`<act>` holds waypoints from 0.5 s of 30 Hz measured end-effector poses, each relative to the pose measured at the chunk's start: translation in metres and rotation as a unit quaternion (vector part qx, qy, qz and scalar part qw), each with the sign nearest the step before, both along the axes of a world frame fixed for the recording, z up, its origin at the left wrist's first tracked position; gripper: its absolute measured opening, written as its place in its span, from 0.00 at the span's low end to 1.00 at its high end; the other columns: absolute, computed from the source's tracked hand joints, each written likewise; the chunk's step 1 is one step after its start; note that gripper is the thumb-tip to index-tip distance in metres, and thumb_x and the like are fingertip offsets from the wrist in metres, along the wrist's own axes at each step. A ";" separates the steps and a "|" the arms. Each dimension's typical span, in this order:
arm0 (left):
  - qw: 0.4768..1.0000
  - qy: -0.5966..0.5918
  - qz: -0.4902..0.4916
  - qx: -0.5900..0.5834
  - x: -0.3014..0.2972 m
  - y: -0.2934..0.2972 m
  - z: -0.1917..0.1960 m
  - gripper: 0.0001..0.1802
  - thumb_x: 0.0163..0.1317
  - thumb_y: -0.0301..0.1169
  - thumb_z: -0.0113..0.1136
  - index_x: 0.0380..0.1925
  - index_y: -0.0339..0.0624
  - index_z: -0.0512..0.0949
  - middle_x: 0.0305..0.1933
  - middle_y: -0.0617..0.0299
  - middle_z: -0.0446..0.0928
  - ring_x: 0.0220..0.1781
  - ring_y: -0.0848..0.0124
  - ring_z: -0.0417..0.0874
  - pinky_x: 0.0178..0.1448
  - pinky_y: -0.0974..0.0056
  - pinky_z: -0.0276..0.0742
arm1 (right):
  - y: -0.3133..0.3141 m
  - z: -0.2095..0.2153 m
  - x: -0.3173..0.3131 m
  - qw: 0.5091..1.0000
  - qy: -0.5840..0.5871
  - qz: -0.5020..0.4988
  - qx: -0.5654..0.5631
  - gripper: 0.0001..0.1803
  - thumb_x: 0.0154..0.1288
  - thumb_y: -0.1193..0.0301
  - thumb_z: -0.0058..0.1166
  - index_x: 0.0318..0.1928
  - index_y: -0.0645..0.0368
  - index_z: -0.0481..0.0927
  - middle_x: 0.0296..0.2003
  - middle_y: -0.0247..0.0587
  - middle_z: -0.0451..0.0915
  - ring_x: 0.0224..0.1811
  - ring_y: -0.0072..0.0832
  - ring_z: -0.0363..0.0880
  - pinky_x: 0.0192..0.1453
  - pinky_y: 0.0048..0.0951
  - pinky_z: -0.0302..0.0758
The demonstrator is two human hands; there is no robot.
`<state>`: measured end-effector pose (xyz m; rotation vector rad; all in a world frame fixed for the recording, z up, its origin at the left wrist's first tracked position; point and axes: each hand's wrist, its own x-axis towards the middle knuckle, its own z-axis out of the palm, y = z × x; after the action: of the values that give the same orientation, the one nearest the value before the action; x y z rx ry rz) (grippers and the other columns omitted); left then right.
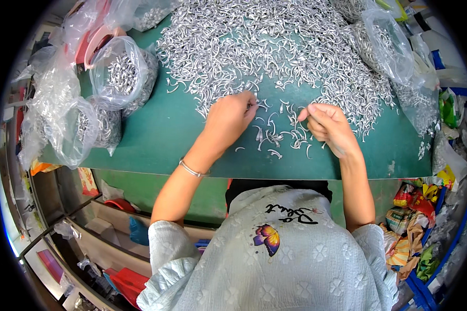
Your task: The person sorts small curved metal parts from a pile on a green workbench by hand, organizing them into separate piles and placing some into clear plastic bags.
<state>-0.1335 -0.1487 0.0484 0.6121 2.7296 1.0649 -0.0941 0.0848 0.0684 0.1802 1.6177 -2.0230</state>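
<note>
Nearest you, a small scatter of curved silver metal hooks (pixel 275 137) lies loose on the green counter (pixel 161 135), between your two hands. Your left hand (pixel 232 116) has its grip pinched on one small hook at the fingertips; it is too small to tell which way it points. Your right hand (pixel 327 125) is curled with its fingers drawn in, and you seem to hold a piece or several there, though I cannot tell for certain. The loose pieces lie every way, with no shared long axis.

Farther out, the big heap of hooks (pixel 264 41) covers most of the counter's far half, so by my judgement the larger share is not yet sorted. At your left, clear bags of hooks (pixel 122 75) stand filled, and another bag (pixel 381 44) sits far right: some portion looks done.
</note>
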 end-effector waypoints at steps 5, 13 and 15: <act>0.861 -0.349 0.051 0.366 0.002 -0.016 0.004 0.05 0.60 0.28 0.57 0.29 0.39 0.75 0.19 0.74 0.66 0.16 0.86 0.59 0.17 0.78 0.49 | 0.000 0.002 0.004 0.989 -0.003 0.001 -0.150 0.16 0.67 0.72 0.35 0.50 0.65 0.70 0.13 0.21 0.54 0.14 0.10 0.47 0.17 0.15 0.44; 0.807 -0.419 0.133 0.395 0.035 0.003 0.009 0.05 0.60 0.29 0.57 0.31 0.39 0.76 0.17 0.76 0.65 0.15 0.87 0.58 0.17 0.78 0.49 | -0.043 0.002 0.004 0.999 0.039 -0.011 -0.024 0.18 0.65 0.73 0.35 0.54 0.61 0.66 0.19 0.25 0.61 0.16 0.11 0.50 0.18 0.15 0.46; 0.761 -0.455 0.142 0.439 0.042 0.010 0.010 0.05 0.60 0.29 0.56 0.32 0.39 0.76 0.18 0.75 0.65 0.16 0.87 0.58 0.17 0.78 0.49 | -0.055 -0.003 0.009 0.998 0.058 0.017 -0.009 0.14 0.68 0.69 0.38 0.51 0.60 0.68 0.19 0.25 0.62 0.16 0.10 0.50 0.18 0.15 0.46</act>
<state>-0.0914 -0.1392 0.0584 -0.2682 1.3902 2.0214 -0.0850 0.0301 0.0656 0.0302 1.6605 -2.0541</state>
